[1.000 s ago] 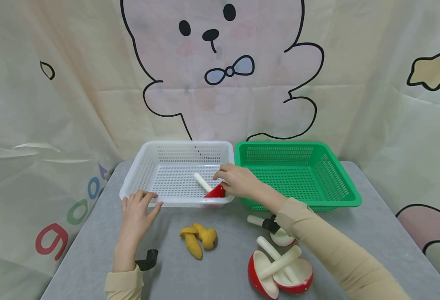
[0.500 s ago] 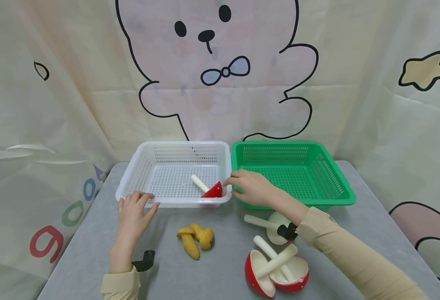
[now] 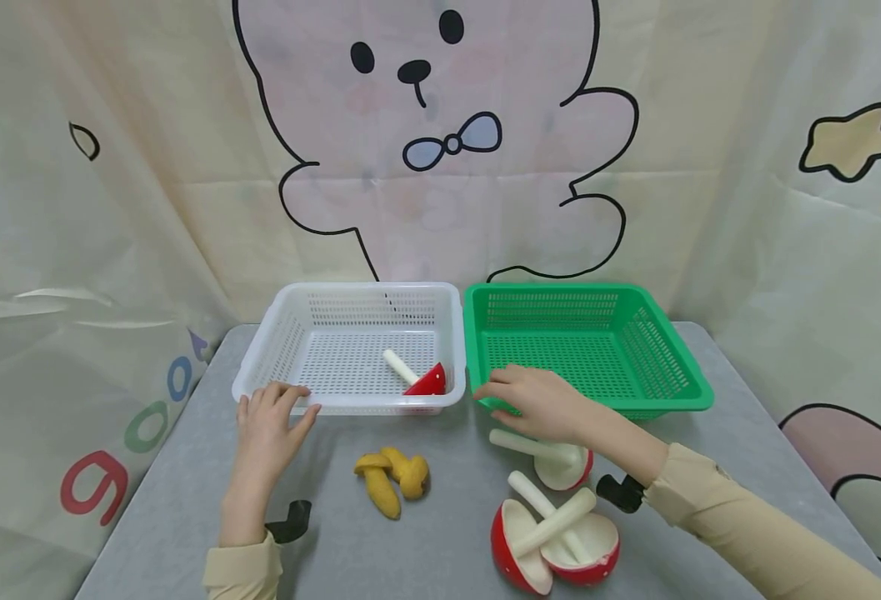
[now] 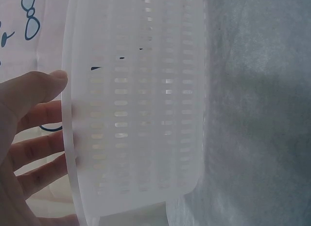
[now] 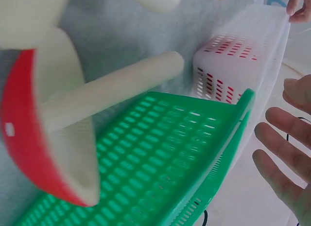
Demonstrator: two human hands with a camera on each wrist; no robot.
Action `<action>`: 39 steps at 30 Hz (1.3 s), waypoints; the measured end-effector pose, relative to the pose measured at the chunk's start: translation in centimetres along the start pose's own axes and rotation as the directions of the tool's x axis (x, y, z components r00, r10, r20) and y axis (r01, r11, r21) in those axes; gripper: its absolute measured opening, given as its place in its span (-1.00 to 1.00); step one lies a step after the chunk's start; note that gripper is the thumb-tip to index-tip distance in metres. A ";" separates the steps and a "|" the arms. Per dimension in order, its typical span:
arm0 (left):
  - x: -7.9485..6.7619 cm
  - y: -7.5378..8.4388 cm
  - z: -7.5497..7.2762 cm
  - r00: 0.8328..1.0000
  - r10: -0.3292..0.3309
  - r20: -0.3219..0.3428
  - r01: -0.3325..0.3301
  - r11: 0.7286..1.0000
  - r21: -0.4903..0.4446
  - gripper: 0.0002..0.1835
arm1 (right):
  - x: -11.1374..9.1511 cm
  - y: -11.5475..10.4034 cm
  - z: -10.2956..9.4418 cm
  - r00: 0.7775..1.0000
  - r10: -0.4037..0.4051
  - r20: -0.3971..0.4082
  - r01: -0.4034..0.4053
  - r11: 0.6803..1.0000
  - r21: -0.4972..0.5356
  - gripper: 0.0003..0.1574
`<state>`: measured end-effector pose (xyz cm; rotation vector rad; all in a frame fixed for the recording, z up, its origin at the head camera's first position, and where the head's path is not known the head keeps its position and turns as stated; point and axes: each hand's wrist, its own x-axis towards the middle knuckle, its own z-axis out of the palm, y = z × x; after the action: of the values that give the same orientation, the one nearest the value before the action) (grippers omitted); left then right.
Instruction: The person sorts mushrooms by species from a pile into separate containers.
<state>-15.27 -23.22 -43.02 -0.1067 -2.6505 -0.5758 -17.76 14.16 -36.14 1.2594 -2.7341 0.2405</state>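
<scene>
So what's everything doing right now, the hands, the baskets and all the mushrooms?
White basket, upright
Green basket, upright
Red mushroom, lying in the white basket
Lone mushroom, lying on the table, pale underside showing
Crossed mushrooms, two, lying with stems overlapping
Yellow mushrooms, two, lying together
Left hand, gripping the white basket's rim
Right hand, fingers loosely spread, holding nothing

Behind the tips of my left fingers (image 3: pixel 296 392) and my right fingers (image 3: pixel 494 389) hangs a pale cloth (image 3: pixel 695 225) with soft folds. Above them it carries a big pinkish animal (image 3: pixel 440 217) with a blue bow (image 3: pixel 452 144). Leftward are coloured signs (image 3: pixel 162 422); far rightward, a yellow star (image 3: pixel 853 142). Below my fingers is a grey table (image 3: pixel 417 558). The light is quite even.
</scene>
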 end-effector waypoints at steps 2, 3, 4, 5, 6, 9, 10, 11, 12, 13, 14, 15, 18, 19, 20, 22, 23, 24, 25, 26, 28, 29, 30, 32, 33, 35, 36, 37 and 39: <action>0.0 0.0 0.0 1.000 -0.005 0.001 0.005 1.000 -0.001 -0.73 | -0.5 0.0 0.1 1.000 0.008 0.006 -0.008 1.000 0.002 -0.63; 0.0 0.0 0.0 1.000 -0.007 0.003 0.007 1.000 -0.001 -0.72 | -0.8 0.0 0.1 1.000 0.008 0.008 -0.008 1.000 0.002 -0.63; 0.0 0.0 0.0 1.000 -0.008 0.002 0.008 1.000 -0.001 -0.72 | -1.0 0.0 0.1 1.000 0.007 0.010 -0.007 1.000 0.001 -0.62; 0.0 0.0 -0.1 1.000 -0.009 0.003 0.009 1.000 -0.003 -0.72 | -1.3 0.1 0.2 1.000 0.006 0.012 -0.005 1.000 -0.001 -0.62; 0.0 0.0 -0.1 1.000 -0.010 0.003 0.010 1.000 -0.003 -0.72 | -1.5 0.1 0.2 1.000 0.007 0.016 -0.007 1.000 -0.002 -0.62; 0.0 0.0 -0.1 1.000 -0.006 0.001 0.006 1.000 -0.005 -0.72 | -2.1 0.1 0.5 1.000 -0.003 0.031 0.003 1.000 -0.013 -0.64; 0.0 -0.1 0.0 1.000 -0.003 -0.001 0.003 1.000 -0.005 -0.72 | -2.3 0.1 0.6 0.999 -0.001 0.041 0.002 1.000 -0.015 -0.64; 0.0 -0.1 0.0 1.000 -0.001 -0.003 0.001 1.000 -0.004 -0.72 | -2.5 0.2 0.7 0.999 -0.003 0.053 0.004 1.000 -0.016 -0.64; 0.0 -0.2 0.0 1.000 0.002 -0.005 -0.002 1.000 -0.004 -0.72 | -2.7 0.2 0.8 0.998 -0.004 0.064 0.005 1.000 -0.015 -0.63; 0.0 -0.2 0.0 1.000 0.004 -0.006 -0.004 1.000 -0.005 -0.72 | -2.9 0.2 1.0 0.997 -0.003 0.077 0.004 1.000 -0.017 -0.63; 0.0 -0.2 0.0 1.000 0.006 -0.006 -0.006 1.000 -0.006 -0.72 | -3.1 0.3 1.2 0.996 -0.004 0.088 0.006 1.000 -0.017 -0.61; 0.0 -0.2 0.0 1.000 0.007 -0.006 -0.007 1.000 -0.006 -0.72 | -3.3 0.3 1.3 0.995 -0.005 0.099 0.007 1.000 -0.020 -0.60; 0.0 -0.3 0.1 1.000 0.007 -0.003 -0.007 1.000 -0.008 -0.72 | -3.8 0.5 1.8 0.992 0.000 0.127 0.003 1.000 -0.019 -0.56; 0.0 -0.3 0.1 1.000 0.006 -0.002 -0.006 1.000 -0.008 -0.72 | -4.0 0.5 1.9 0.990 0.004 0.139 -0.002 1.000 -0.019 -0.54; 0.0 -0.2 0.1 1.000 0.005 0.000 -0.005 1.000 -0.008 -0.72 | -4.1 0.5 2.0 0.989 0.008 0.150 -0.005 1.000 -0.017 -0.53; 0.0 -0.2 0.1 1.000 0.003 0.002 -0.003 1.000 -0.009 -0.72 | -4.3 0.5 2.2 0.985 0.019 0.169 -0.018 1.000 -0.009 -0.50; 0.0 -0.2 0.1 1.000 0.002 0.004 -0.002 1.000 -0.008 -0.72 | -4.4 0.5 2.3 0.984 0.024 0.179 -0.022 1.000 -0.008 -0.50; 0.0 -0.2 0.1 1.000 0.001 0.006 -0.001 1.000 -0.008 -0.72 | -4.4 0.5 2.4 0.982 0.027 0.185 -0.025 1.000 -0.010 -0.49; 0.0 -0.2 0.0 1.000 0.000 0.008 0.001 1.000 -0.009 -0.72 | -4.5 0.5 2.6 0.981 0.029 0.190 -0.028 1.000 -0.011 -0.48; 0.0 -0.2 0.0 1.000 -0.002 0.010 0.003 1.000 -0.010 -0.72 | -4.5 0.5 2.7 0.981 0.030 0.191 -0.027 1.000 -0.014 -0.48; 0.0 -0.2 0.0 1.000 -0.006 0.012 0.006 1.000 -0.010 -0.72 | -4.5 0.5 3.0 0.981 0.031 0.194 -0.028 0.999 -0.020 -0.46; 0.0 -0.2 0.0 1.000 -0.008 0.013 0.008 1.000 -0.009 -0.72 | -4.5 0.5 3.2 0.980 0.031 0.195 -0.027 0.999 -0.024 -0.46; 0.0 -0.2 0.0 1.000 -0.008 0.013 0.008 1.000 -0.009 -0.72 | -4.6 0.5 3.4 0.980 0.031 0.195 -0.027 0.999 -0.026 -0.45; 0.0 -0.2 0.0 1.000 -0.009 0.015 0.009 1.000 -0.004 -0.72 | -4.6 0.5 3.7 0.980 0.034 0.195 -0.029 0.999 -0.028 -0.44; 0.0 -0.2 0.0 1.000 -0.008 0.017 0.009 1.000 -0.002 -0.72 | -4.7 0.5 3.9 0.980 0.034 0.194 -0.029 0.999 -0.027 -0.44; 0.0 -0.2 -0.1 1.000 -0.009 0.023 0.009 1.000 0.001 -0.72 | -4.8 0.5 4.1 0.980 0.036 0.196 -0.031 0.999 -0.026 -0.43; 0.0 -0.2 -0.1 1.000 -0.010 0.026 0.010 1.000 0.002 -0.71 | -4.8 0.5 4.2 0.980 0.037 0.197 -0.032 0.999 -0.026 -0.43; 0.0 -0.2 -0.1 1.000 -0.012 0.029 0.012 1.000 0.002 -0.71 | -4.8 0.5 4.3 0.979 0.039 0.199 -0.035 0.999 -0.026 -0.42; 0.0 -0.2 0.0 0.999 -0.013 0.034 0.013 1.000 0.000 -0.71 | -4.8 0.6 4.4 0.978 0.045 0.201 -0.041 0.999 -0.024 -0.40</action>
<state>-15.29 -23.38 -43.03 -0.0998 -2.6857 -0.5830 -15.26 17.24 -41.40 1.2861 -2.9275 0.0930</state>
